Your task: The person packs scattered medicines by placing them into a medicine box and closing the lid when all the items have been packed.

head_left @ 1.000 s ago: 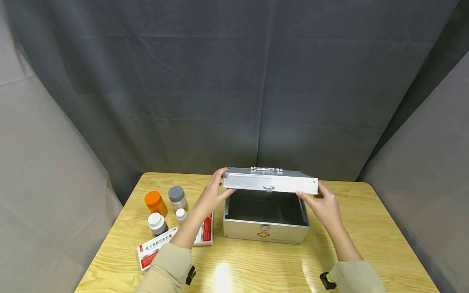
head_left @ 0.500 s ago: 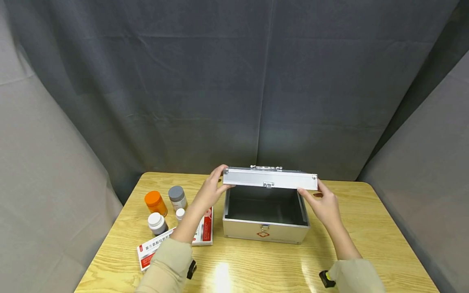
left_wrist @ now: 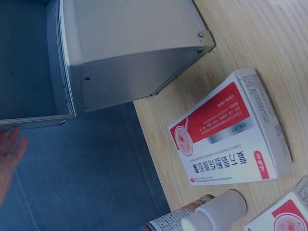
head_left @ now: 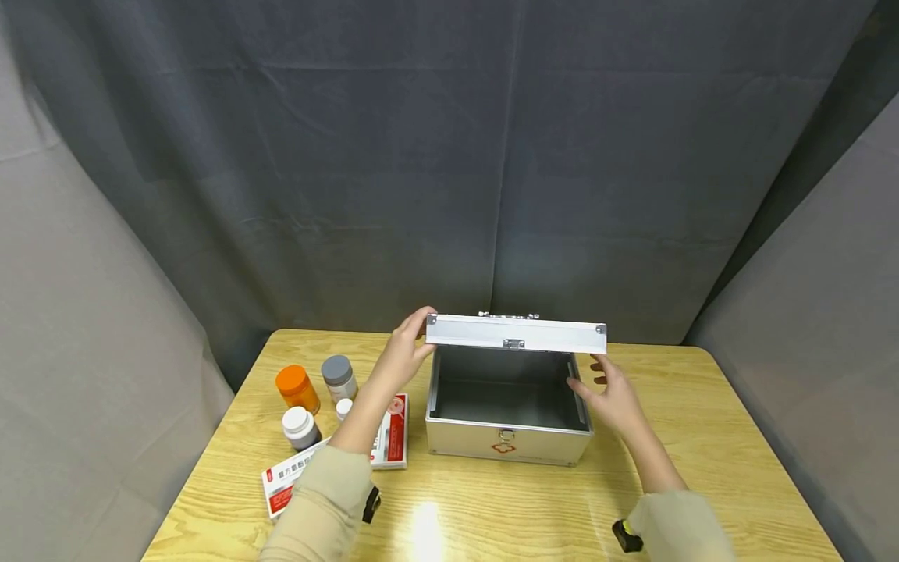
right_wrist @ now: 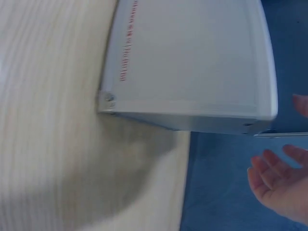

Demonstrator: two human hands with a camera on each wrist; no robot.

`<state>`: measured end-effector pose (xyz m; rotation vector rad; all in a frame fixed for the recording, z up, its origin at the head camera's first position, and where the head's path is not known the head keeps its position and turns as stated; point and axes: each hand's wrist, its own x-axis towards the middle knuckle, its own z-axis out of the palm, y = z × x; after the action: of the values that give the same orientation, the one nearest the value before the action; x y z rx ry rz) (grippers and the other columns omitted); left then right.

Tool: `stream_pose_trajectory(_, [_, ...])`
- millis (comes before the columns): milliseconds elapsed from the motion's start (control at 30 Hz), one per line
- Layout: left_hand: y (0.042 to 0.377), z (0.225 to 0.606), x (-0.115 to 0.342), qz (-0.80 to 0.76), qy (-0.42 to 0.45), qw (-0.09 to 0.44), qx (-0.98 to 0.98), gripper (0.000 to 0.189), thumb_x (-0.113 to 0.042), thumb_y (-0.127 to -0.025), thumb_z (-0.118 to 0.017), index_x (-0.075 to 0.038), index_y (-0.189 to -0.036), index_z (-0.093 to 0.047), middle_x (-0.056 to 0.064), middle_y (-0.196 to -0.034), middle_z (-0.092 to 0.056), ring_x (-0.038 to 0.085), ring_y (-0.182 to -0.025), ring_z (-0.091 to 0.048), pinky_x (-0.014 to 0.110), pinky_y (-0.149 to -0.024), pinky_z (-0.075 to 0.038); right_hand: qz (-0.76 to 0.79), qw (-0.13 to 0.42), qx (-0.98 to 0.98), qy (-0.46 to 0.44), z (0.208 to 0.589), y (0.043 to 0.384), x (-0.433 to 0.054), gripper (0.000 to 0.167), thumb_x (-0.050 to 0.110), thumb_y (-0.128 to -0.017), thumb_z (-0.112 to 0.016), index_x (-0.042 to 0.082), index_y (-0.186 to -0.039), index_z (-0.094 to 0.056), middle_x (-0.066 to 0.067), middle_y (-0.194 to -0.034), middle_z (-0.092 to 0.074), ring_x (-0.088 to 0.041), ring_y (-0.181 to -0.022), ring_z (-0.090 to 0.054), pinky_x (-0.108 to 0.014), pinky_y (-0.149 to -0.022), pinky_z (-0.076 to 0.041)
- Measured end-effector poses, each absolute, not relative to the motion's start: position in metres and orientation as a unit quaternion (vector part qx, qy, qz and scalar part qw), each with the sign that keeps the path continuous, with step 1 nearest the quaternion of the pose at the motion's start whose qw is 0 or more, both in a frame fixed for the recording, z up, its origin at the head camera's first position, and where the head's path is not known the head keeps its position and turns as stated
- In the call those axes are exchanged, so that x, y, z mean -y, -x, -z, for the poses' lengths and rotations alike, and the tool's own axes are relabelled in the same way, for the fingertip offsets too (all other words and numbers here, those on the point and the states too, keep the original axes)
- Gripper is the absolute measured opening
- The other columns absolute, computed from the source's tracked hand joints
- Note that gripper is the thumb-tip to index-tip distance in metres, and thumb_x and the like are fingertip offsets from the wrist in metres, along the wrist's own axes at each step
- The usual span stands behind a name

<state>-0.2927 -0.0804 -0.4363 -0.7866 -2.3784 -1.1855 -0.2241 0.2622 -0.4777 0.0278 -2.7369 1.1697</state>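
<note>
A silver first-aid box [head_left: 463, 440] stands on the table with its lid [head_left: 470, 332] raised and its dark inside showing. My left hand [head_left: 397, 361] grips the lid's left end, thumb at the lower edge; only part of that hand [left_wrist: 8, 156] shows in the left wrist view. Near the box's right side is my right hand [head_left: 614, 400], just below the lid's right end, its fingers loosely bent. In the right wrist view, the fingers of this hand [right_wrist: 284, 185] are spread and hold nothing.
Left of the box are an orange bottle [head_left: 298, 389], a grey-capped bottle [head_left: 340, 378], a white-capped dark bottle [head_left: 300, 426] and a small white bottle [head_left: 343, 408]. Two medicine boxes, one upright-facing box [head_left: 395, 437] and one slanted box [head_left: 281, 488], lie nearer. A dark curtain [head_left: 456, 172] hangs behind.
The lid has tilted farther up and back, showing more of the inside. My left hand has risen with it, while the right hand has come away from the lid's right end.
</note>
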Motion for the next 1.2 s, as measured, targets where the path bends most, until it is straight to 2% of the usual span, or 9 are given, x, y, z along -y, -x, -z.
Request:
stream_pose_trajectory(233, [0.297,0.431,0.076,0.413,0.240,0.181,0.860,0.045,0.001,-0.078,-0.068,-0.004,-0.118,-0.049,0.013,-0.110,-0.058,0.026,-0.094,-0.061,0.035,-0.082,-0.050,-0.356,0.047,0.933,0.015,0.498,0.229,-0.267,0.071,0.035,-0.087,-0.057,-0.011,-0.134,-0.031,-0.034,-0.115,-0.049,-0.044,-0.096,-0.052,-0.051,-0.079,-0.044])
stream_pose_trajectory(433, [0.301,0.427,0.074,0.420,0.220,0.165,0.865,0.041,-0.003,-0.082,-0.065,-0.006,-0.119,-0.048,0.013,-0.112,-0.058,0.025,-0.095,-0.061,0.035,-0.080,-0.051,-0.334,0.011,0.942,0.030,0.504,0.231,-0.269,0.073,0.042,-0.087,-0.055,-0.013,-0.130,-0.034,-0.034,-0.112,-0.052,-0.043,-0.096,-0.054,-0.051,-0.078,-0.045])
stream_pose_trajectory(533, [0.302,0.426,0.073,0.420,0.214,0.158,0.868,0.042,-0.002,-0.082,-0.064,-0.007,-0.120,-0.048,0.014,-0.113,-0.058,0.026,-0.096,-0.061,0.035,-0.080,-0.051,-0.323,-0.009,0.946,0.031,0.507,0.233,-0.270,0.075,0.046,-0.086,-0.053,-0.013,-0.129,-0.035,-0.033,-0.111,-0.053,-0.042,-0.096,-0.054,-0.050,-0.078,-0.045])
stream_pose_trajectory(667, [0.305,0.424,0.073,0.414,0.205,0.155,0.873,0.043,-0.001,-0.082,-0.064,-0.008,-0.121,-0.047,0.016,-0.113,-0.058,0.028,-0.097,-0.061,0.037,-0.079,-0.051,-0.307,-0.032,0.951,0.029,0.509,0.236,-0.269,0.074,0.050,-0.086,-0.051,-0.012,-0.123,-0.041,-0.028,-0.104,-0.056,-0.036,-0.089,-0.057,-0.047,-0.073,-0.046])
stream_pose_trajectory(833, [0.309,0.421,0.074,0.409,0.198,0.150,0.878,0.042,-0.004,-0.083,-0.063,-0.008,-0.122,-0.047,0.017,-0.111,-0.059,0.028,-0.093,-0.062,0.037,-0.076,-0.051,-0.277,-0.066,0.959,0.019,0.506,0.237,-0.267,0.068,0.049,-0.085,-0.052,-0.012,-0.114,-0.046,-0.024,-0.097,-0.059,-0.033,-0.083,-0.058,-0.045,-0.068,-0.047])
stream_pose_trajectory(967, [0.312,0.419,0.075,0.410,0.199,0.143,0.879,0.041,-0.005,-0.085,-0.062,-0.007,-0.123,-0.047,0.017,-0.111,-0.059,0.028,-0.093,-0.062,0.036,-0.073,-0.052,-0.243,-0.110,0.964,0.010,0.505,0.240,-0.265,0.070,0.047,-0.085,-0.050,-0.014,-0.118,-0.042,-0.030,-0.106,-0.056,-0.042,-0.094,-0.056,-0.049,-0.076,-0.046])
stream_pose_trajectory(1100, [0.313,0.417,0.075,0.414,0.198,0.131,0.879,0.039,-0.006,-0.086,-0.060,-0.008,-0.123,-0.047,0.018,-0.113,-0.058,0.029,-0.096,-0.062,0.034,-0.072,-0.053,-0.236,-0.154,0.960,0.001,0.504,0.243,-0.264,0.075,0.041,-0.088,-0.044,-0.019,-0.131,-0.027,-0.039,-0.126,-0.040,-0.053,-0.112,-0.042,-0.057,-0.089,-0.038])
stream_pose_trajectory(1200, [0.314,0.415,0.075,0.415,0.199,0.128,0.878,0.038,-0.007,-0.087,-0.060,-0.008,-0.122,-0.047,0.019,-0.114,-0.058,0.030,-0.097,-0.062,0.035,-0.073,-0.053,-0.245,-0.172,0.954,-0.003,0.503,0.244,-0.264,0.076,0.036,-0.089,-0.041,-0.020,-0.134,-0.018,-0.041,-0.132,-0.031,-0.056,-0.118,-0.033,-0.061,-0.094,-0.032])
